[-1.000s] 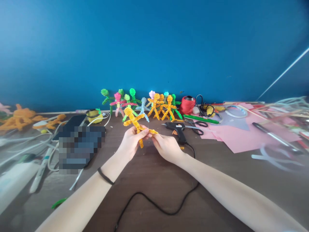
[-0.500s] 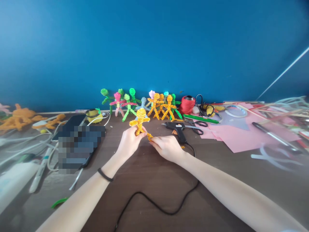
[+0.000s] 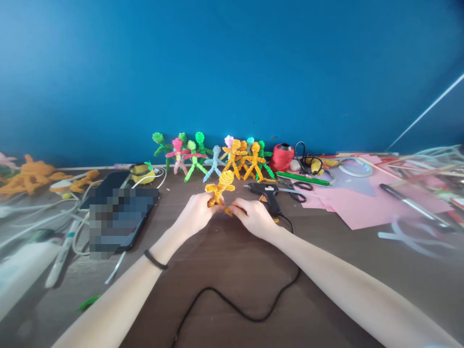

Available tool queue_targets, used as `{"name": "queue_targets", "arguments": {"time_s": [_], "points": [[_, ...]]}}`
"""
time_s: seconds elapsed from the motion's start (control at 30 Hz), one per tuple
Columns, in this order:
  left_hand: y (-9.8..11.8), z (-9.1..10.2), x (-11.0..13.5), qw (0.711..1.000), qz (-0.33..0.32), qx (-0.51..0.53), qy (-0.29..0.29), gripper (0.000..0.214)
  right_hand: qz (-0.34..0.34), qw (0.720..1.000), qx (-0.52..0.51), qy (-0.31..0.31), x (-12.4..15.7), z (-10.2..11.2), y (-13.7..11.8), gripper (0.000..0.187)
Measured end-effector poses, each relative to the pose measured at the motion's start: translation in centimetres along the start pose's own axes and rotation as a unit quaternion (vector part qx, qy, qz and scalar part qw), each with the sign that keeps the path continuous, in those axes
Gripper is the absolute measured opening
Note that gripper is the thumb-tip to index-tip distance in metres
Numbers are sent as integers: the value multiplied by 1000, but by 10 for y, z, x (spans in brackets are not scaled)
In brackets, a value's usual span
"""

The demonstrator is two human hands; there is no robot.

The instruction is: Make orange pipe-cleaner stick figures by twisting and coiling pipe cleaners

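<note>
An orange-yellow pipe-cleaner figure (image 3: 225, 181), with a round coiled head and twisted limbs, leans to the right above the table. My left hand (image 3: 197, 212) is closed around its lower body. Thumb and fingers of my right hand (image 3: 253, 217) pinch the end of one of its coiled legs (image 3: 227, 210). Behind the hands, several similar figures in green, pink, blue and orange stand against the wall, among them a light blue one (image 3: 213, 163) and an orange one (image 3: 255, 161).
A black glue gun (image 3: 269, 193) lies just beyond my right hand, its cord (image 3: 232, 309) curving across the table. Scissors (image 3: 302, 191), a green tool (image 3: 302, 178), red yarn (image 3: 282, 157) and pink paper (image 3: 357, 208) are at right. Phones (image 3: 139, 217) and a marker (image 3: 61, 256) lie left.
The held figure has moved lower and slightly right, and now tilts to the right. My right hand has shifted a little, still pinching the leg's end.
</note>
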State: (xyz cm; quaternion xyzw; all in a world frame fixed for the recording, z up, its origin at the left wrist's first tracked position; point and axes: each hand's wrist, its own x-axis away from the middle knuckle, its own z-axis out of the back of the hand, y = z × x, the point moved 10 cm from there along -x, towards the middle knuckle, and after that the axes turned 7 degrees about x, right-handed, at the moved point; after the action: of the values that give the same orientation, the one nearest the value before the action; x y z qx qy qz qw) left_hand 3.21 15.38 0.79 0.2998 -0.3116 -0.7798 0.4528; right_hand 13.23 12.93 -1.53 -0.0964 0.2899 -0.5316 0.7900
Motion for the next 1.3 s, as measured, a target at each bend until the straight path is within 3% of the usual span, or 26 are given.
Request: {"name": "queue_targets", "arguments": {"time_s": [0.2,0.4,0.73,0.97,1.13,1.3], "points": [[-8,-2,-1,992,37,113,-32,7,-29,998,-48,15,-1,5,8,20],[-14,-9,0,955,88,279,-56,13,3,998,-52,34,-1,9,3,25],[-16,-13,0,887,109,449,-11,22,32,998,18,41,1,8,-3,26],[-17,-18,3,849,131,511,23,23,30,996,81,13,1,-2,-3,21],[-17,-16,6,861,122,488,72,22,56,996,73,-20,2,-9,-13,23],[-20,-2,9,916,99,364,134,17,73,991,97,-52,5,-16,-18,21]]}}
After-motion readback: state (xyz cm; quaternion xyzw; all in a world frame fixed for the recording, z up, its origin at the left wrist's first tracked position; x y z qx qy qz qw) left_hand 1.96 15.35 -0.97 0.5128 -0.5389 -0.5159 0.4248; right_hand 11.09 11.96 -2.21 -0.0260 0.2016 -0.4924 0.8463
